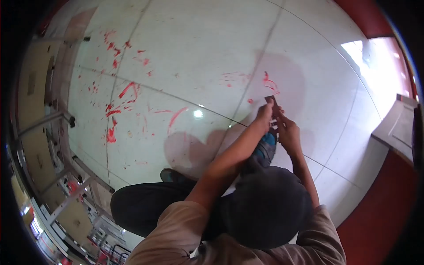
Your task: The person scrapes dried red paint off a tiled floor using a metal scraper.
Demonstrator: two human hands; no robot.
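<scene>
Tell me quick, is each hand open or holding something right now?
Left hand: closed, holding the dark brown piece.
Right hand: fingers bent at the same piece; whether they grip it, I can't tell.

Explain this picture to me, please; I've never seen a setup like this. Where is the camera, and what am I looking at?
There is no machine here, just a person's two bare hands. The only picture comes from a camera worn on the head, looking forward and down, so the sleeves, forearms and dark-trousered knees are the wearer's own. Below is a pale tiled floor with scattered red smears. The left hand holds a dark brown strip above a teal shoe. The right hand is up against the strip, though its exact grip is too small to make out.
</scene>
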